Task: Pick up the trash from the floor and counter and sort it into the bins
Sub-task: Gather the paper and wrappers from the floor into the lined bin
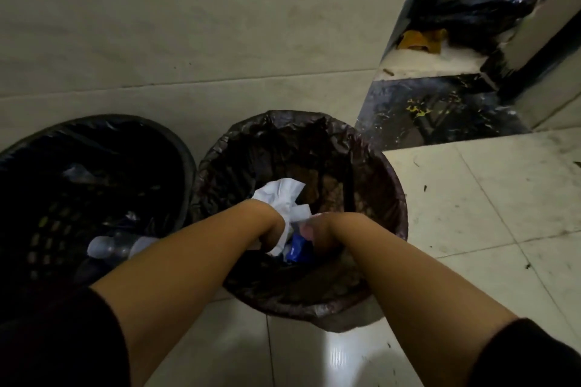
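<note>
Two round bins lined with dark bags stand on the tiled floor against the wall. Both my hands reach down into the right bin (386, 179). My left hand (267, 226) is curled on crumpled white paper (284, 198) that sticks up from the bin. My right hand (317, 231) sits just to its right, fingers bent downward over a blue wrapper (295, 250); whether it grips the wrapper is hidden. The left bin (176, 141) holds clear plastic bottles (119, 247) at its bottom.
A pale wall runs behind the bins. At the upper right a doorway with a dark stone threshold (440, 113) opens onto black bags (471, 16) and a yellow scrap (421, 39). Light floor tiles (487, 198) with small dirt specks extend to the right and front.
</note>
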`<action>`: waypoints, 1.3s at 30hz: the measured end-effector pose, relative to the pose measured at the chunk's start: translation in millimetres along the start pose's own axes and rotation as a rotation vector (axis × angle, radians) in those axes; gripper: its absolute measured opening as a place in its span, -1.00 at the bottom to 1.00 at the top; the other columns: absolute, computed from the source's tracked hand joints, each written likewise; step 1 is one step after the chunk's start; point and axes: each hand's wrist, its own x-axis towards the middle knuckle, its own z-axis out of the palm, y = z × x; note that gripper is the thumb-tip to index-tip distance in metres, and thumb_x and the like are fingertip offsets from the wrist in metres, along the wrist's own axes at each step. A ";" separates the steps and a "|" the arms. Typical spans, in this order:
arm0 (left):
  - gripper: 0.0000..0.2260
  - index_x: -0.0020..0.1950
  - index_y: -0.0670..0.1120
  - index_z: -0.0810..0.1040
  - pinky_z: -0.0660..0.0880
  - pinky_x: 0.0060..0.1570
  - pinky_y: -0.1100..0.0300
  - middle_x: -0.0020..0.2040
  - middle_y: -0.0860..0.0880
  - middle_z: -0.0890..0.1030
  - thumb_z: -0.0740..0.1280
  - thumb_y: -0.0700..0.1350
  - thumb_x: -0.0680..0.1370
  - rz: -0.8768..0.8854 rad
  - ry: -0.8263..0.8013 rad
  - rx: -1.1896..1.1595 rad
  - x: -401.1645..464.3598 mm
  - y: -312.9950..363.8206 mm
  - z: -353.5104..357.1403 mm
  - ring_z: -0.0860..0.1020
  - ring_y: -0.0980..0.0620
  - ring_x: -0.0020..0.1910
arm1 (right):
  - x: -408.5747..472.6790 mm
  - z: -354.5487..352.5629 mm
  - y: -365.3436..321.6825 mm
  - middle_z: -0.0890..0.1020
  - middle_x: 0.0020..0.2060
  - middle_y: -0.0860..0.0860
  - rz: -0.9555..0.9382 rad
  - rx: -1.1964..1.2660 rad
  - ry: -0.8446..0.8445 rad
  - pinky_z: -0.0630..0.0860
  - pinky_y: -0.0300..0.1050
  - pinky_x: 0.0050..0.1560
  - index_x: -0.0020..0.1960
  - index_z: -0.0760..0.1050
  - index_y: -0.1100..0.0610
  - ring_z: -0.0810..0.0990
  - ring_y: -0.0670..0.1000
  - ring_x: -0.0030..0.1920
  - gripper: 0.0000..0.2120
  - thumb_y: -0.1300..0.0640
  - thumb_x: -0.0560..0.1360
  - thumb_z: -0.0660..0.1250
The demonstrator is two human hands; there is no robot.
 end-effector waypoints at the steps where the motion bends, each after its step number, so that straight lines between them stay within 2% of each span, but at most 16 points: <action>1: -0.91 0.01 -0.06 0.50 0.35 0.35 0.10 0.33 -0.10 0.49 0.27 -0.07 0.57 -0.002 0.023 -0.106 -11.5 -1.2 0.0 0.42 -0.02 0.13 | -10.4 -5.4 -0.4 0.46 0.30 0.16 -0.006 0.053 0.007 0.47 -0.01 0.17 0.40 0.29 0.14 0.51 0.14 0.18 -0.54 0.17 0.53 0.27; 2: -0.75 0.23 -0.09 0.47 0.33 0.37 0.12 0.38 -0.11 0.43 0.28 -0.07 0.57 -0.009 0.016 -0.136 -22.2 -3.2 -3.9 0.41 -0.04 0.20 | -27.6 -14.7 -2.2 0.45 0.32 0.18 -0.017 0.096 0.036 0.47 -0.01 0.18 0.42 0.27 0.15 0.50 0.16 0.22 -0.53 0.15 0.55 0.26; 3: -0.64 0.35 -0.13 0.40 0.33 0.37 0.11 0.40 -0.14 0.40 0.28 -0.09 0.57 0.013 0.049 -0.172 -38.9 -4.6 -8.2 0.42 -0.08 0.26 | -45.5 -26.7 -2.5 0.41 0.35 0.20 -0.023 0.116 0.066 0.45 0.00 0.23 0.45 0.23 0.16 0.46 0.19 0.27 -0.50 0.14 0.55 0.26; 6: -0.56 0.45 -0.18 0.29 0.40 0.35 0.03 0.42 -0.19 0.35 0.24 -0.15 0.59 0.046 0.147 -0.272 -106.9 -1.5 -36.3 0.42 -0.17 0.33 | -114.4 -69.3 0.0 0.33 0.40 0.20 -0.028 0.146 0.117 0.38 0.06 0.37 0.48 0.20 0.15 0.38 0.22 0.36 -0.44 0.11 0.54 0.28; 8: -0.60 0.43 -0.19 0.32 0.44 0.27 0.02 0.36 -0.22 0.42 0.21 -0.18 0.60 0.080 0.213 -0.319 -155.2 3.3 -58.7 0.47 -0.20 0.25 | -161.9 -93.5 2.8 0.36 0.37 0.20 -0.010 0.167 0.138 0.39 0.05 0.35 0.46 0.24 0.15 0.41 0.22 0.33 -0.46 0.10 0.53 0.29; 10: -0.71 0.31 -0.18 0.44 0.49 0.12 0.00 0.20 -0.22 0.53 0.21 -0.20 0.58 0.119 0.267 -0.342 -207.5 7.0 -84.2 0.52 -0.17 0.06 | -212.9 -117.8 3.8 0.39 0.33 0.20 0.002 0.189 0.156 0.42 0.04 0.31 0.42 0.29 0.14 0.44 0.22 0.29 -0.50 0.09 0.52 0.30; 12: -0.74 0.27 -0.15 0.45 0.44 -0.07 0.03 0.07 -0.19 0.52 0.19 -0.19 0.59 0.139 0.336 -0.385 -263.5 10.4 -107.8 0.46 -0.11 -0.09 | -265.2 -141.3 0.9 0.42 0.31 0.21 0.024 0.225 0.176 0.44 0.04 0.29 0.40 0.31 0.14 0.46 0.22 0.28 -0.51 0.07 0.51 0.31; 15: -0.71 0.32 -0.12 0.41 0.33 -0.19 0.09 0.13 -0.19 0.50 0.17 -0.19 0.59 0.162 0.395 -0.384 -350.4 13.2 -136.1 0.40 -0.08 -0.12 | -340.7 -171.1 -11.8 0.41 0.33 0.23 0.068 0.264 0.181 0.40 0.05 0.32 0.43 0.28 0.15 0.44 0.24 0.30 -0.51 0.04 0.55 0.25; 17: -0.71 0.30 -0.12 0.43 0.32 -0.18 0.11 0.17 -0.18 0.51 0.18 -0.18 0.58 0.183 0.426 -0.353 -405.0 13.6 -152.6 0.45 -0.11 -0.06 | -386.6 -188.5 -24.9 0.42 0.32 0.23 0.096 0.293 0.195 0.41 0.05 0.32 0.42 0.29 0.15 0.45 0.23 0.29 -0.52 0.02 0.56 0.23; 20: -0.75 0.23 -0.16 0.45 0.44 -0.08 0.03 0.16 -0.20 0.52 0.16 -0.13 0.59 0.214 0.453 -0.240 -481.7 11.4 -177.2 0.52 -0.18 0.09 | -448.5 -210.1 -46.9 0.40 0.33 0.21 0.138 0.339 0.204 0.42 0.03 0.32 0.43 0.28 0.15 0.46 0.22 0.30 -0.53 0.05 0.57 0.22; 23: -0.73 0.17 -0.18 0.47 0.49 0.02 -0.04 0.14 -0.21 0.54 0.15 -0.04 0.60 0.263 0.508 -0.058 -549.7 11.2 -200.9 0.52 -0.21 0.12 | -501.2 -225.6 -66.6 0.43 0.34 0.21 0.179 0.397 0.214 0.41 0.00 0.31 0.42 0.30 0.17 0.45 0.20 0.31 -0.54 0.04 0.57 0.22; 26: -0.69 0.20 -0.17 0.47 0.49 0.04 -0.05 0.17 -0.22 0.55 0.14 0.01 0.61 0.308 0.543 0.093 -597.6 13.1 -221.3 0.52 -0.23 0.15 | -548.9 -238.3 -83.2 0.44 0.37 0.21 0.244 0.461 0.236 0.38 -0.01 0.34 0.43 0.31 0.21 0.43 0.20 0.35 -0.55 0.06 0.59 0.20; 29: -0.66 0.22 -0.15 0.48 0.49 0.09 -0.03 0.21 -0.22 0.55 0.12 0.04 0.62 0.337 0.558 0.188 -627.3 19.2 -238.5 0.52 -0.23 0.19 | -594.3 -242.7 -87.7 0.42 0.39 0.20 0.305 0.565 0.328 0.36 0.00 0.35 0.43 0.29 0.19 0.41 0.18 0.37 -0.56 0.08 0.59 0.19; 34: -0.65 0.23 -0.15 0.47 0.50 0.14 -0.04 0.22 -0.22 0.55 0.10 0.05 0.62 0.430 0.557 0.276 -653.5 61.5 -249.8 0.53 -0.22 0.18 | -663.3 -204.6 -68.4 0.38 0.42 0.17 0.439 0.705 0.452 0.36 0.02 0.37 0.45 0.27 0.16 0.39 0.17 0.39 -0.54 0.07 0.59 0.16; 39: -0.61 0.32 -0.11 0.42 0.48 0.19 -0.01 0.29 -0.14 0.52 0.08 0.08 0.63 0.576 0.546 0.413 -679.8 153.5 -225.6 0.50 -0.16 0.24 | -739.1 -115.6 -46.2 0.36 0.42 0.18 0.585 0.872 0.493 0.33 0.00 0.36 0.46 0.25 0.18 0.37 0.16 0.40 -0.55 0.07 0.61 0.12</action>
